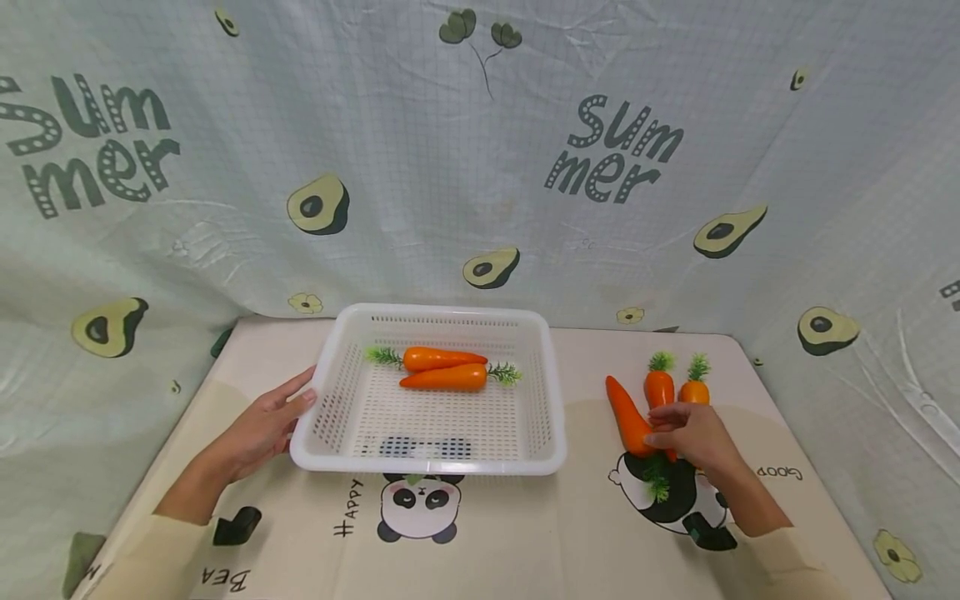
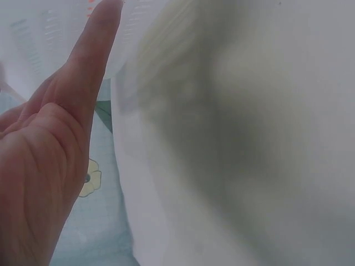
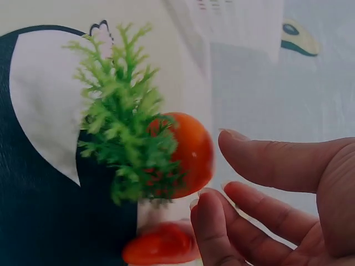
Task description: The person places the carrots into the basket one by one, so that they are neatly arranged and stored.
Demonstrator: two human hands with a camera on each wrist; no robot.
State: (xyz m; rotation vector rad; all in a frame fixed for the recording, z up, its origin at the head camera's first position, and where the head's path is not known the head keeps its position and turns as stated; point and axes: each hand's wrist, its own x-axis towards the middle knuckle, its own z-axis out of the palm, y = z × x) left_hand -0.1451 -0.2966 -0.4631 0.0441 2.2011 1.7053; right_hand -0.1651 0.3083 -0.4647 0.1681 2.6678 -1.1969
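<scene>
My left hand [image 1: 262, 425] touches the left rim of a white plastic basket [image 1: 427, 464]; a straight finger lies against its wall in the left wrist view, other fingers partly hidden. Two toy carrots [image 1: 442, 378] lie in the basket, their leafy tops pointing opposite ways. On the right, my right hand [image 1: 693, 433] reaches over three more carrots. Its thumb and fingers are spread beside the thick end of the nearest carrot [image 1: 626, 417], whose green leaves [image 3: 119, 122] point toward me. Partly under the hand are a second carrot [image 1: 659, 387] and a third [image 1: 695, 392].
The table [image 1: 517, 542] has a pale cover printed with pandas and words. A hanging cloth [image 1: 420, 150] with avocado prints encloses its back and sides. The basket stands near the back edge, with tabletop between it and the right-hand carrots.
</scene>
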